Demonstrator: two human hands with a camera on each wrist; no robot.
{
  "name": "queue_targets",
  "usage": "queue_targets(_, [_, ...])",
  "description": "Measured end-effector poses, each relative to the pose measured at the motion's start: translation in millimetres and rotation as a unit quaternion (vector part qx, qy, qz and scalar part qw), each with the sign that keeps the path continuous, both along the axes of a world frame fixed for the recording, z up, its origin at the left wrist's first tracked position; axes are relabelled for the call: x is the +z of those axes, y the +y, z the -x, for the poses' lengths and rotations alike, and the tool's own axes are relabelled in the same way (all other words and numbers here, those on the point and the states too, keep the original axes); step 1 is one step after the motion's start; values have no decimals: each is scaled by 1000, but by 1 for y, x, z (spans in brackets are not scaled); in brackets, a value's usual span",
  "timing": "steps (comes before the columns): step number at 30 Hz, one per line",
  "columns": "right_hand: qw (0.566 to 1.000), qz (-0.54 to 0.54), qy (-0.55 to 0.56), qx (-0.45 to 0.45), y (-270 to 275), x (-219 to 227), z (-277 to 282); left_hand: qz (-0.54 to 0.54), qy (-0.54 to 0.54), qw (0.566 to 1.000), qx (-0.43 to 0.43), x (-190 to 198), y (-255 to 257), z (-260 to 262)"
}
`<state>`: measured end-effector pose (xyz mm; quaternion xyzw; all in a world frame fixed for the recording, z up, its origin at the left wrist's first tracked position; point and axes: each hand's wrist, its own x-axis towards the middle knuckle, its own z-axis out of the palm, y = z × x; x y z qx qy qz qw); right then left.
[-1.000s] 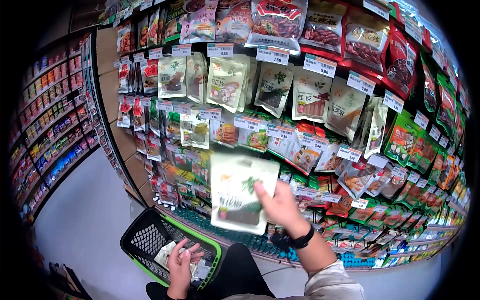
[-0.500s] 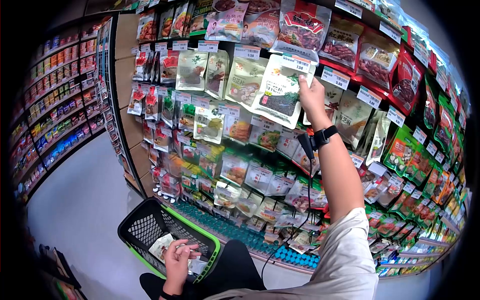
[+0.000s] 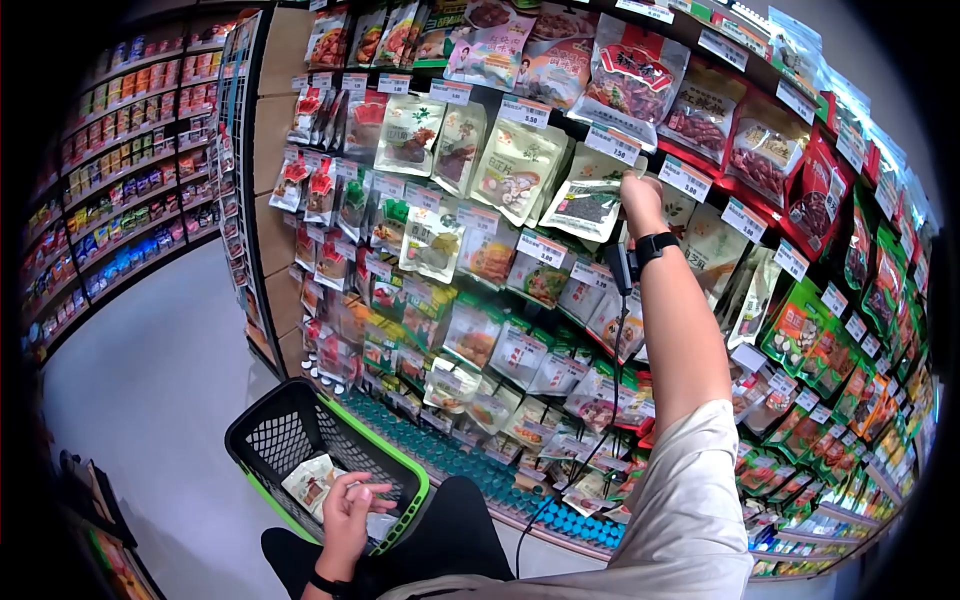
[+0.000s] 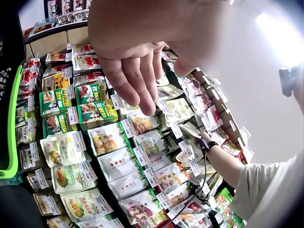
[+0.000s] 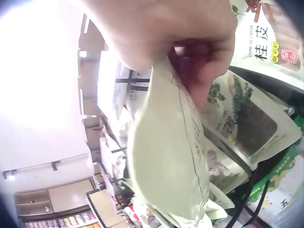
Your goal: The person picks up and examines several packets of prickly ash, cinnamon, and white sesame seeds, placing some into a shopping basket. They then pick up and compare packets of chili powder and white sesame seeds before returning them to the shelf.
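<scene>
My right hand (image 3: 643,205) is up at the hanging row, pinching the top edge of a pale spice pouch (image 3: 585,208) with a dark window, just below a price tag. In the right wrist view, the held pouch (image 5: 166,147) shows its plain side, and a similar peppercorn pouch (image 5: 256,123) hangs behind it near black hook wires. Low at the left, my left hand (image 3: 347,510) hovers over a black basket with a green rim (image 3: 375,440), fingers loosely bent and holding nothing. Inside the basket lies a pale pouch (image 3: 308,480), partly behind that hand.
Around the right hand hang a white-sliced-root pouch (image 3: 515,175), a cassia pouch (image 5: 275,38) and red chili bags (image 3: 635,75). Lower rows hold several seasoning packets (image 3: 470,335). A cable (image 3: 610,370) runs down from the right wrist. Another stocked shelf (image 3: 130,160) stands across the aisle.
My right hand has raised the pouch from low in front of me up to the hanging row, where it now tilts beneath the tag. The left hand stays over the basket.
</scene>
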<state>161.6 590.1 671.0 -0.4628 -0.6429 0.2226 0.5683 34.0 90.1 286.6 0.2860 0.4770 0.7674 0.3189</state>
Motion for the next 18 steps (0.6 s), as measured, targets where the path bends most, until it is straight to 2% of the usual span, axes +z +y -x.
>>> queue_targets(3, [989, 48, -104, -97, 22, 1, 3, 3, 3, 1000, 6, 2, -4, -3])
queue_targets(4, [983, 21, -144, -111, 60, -7, -1, 6, 3, 1000, 13, 4, -7, -4])
queue_targets(5, [983, 17, -137, -122, 67, -10, 1, 8, 6, 1000, 16, 6, -9, -4])
queue_targets(6, [972, 75, -219, -37, 100, -12, -3, 11, 8, 1000, 22, 9, -12, -5])
queue_targets(9, [877, 136, -460, 17, 86, -15, -4, 18, 20, 999, 33, 5, -25, -5])
queue_targets(10, [838, 115, -529, 68, 78, -10, -6, 14, 17, 999, 36, 0, -27, -4])
queue_targets(11, [856, 109, -502, 55, 66, -5, -13, 13, 9, 999, 39, -2, -30, -5])
queue_targets(12, [902, -26, -427, 58, 61, -20, -26, 19, -5, 999, 40, -3, -34, -5])
queue_targets(13, [861, 9, -509, 4, -1, -4, -13, 23, -23, 999, 37, -4, -36, -4])
queue_targets(14, [804, -186, -558, -87, -1, -13, -19, 31, -28, 998, 51, -10, -38, -1])
queue_targets(15, [781, -178, -586, -122, -55, -15, -16, 44, -32, 997, 55, -17, -42, 3])
queue_targets(16, [752, -242, -600, -123, -63, -27, -22, 55, -40, 995, 69, -19, -46, 6])
queue_targets(17, [761, -253, -593, -68, -81, -40, -22, 69, -42, 994, 77, -23, -52, 10])
queue_targets(18, [758, -219, -614, 26, -120, -53, -18, -6, -109, 993, 49, -27, -60, 13])
